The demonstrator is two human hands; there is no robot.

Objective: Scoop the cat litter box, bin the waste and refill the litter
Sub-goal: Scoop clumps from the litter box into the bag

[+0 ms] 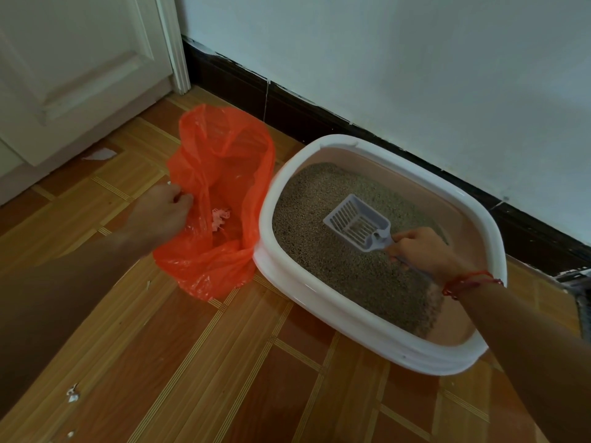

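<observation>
A white-rimmed litter box (323, 292) stands on the floor by the wall, filled with grey-brown litter (335, 263). My right hand (419, 249) grips the handle of a pale grey slotted scoop (358, 223), whose head is held just over the litter and looks empty. To the left of the box lies an open orange plastic bag (224, 199) with a bit of white scrap (220, 219) inside. My left hand (163, 209) pinches the bag's left edge and holds its mouth open.
The floor is brown tile with striped bands. A white door (73, 75) is at the back left, a pale wall with a dark skirting board (287, 103) runs behind the box. Small white scraps (73, 394) lie on the floor at the left.
</observation>
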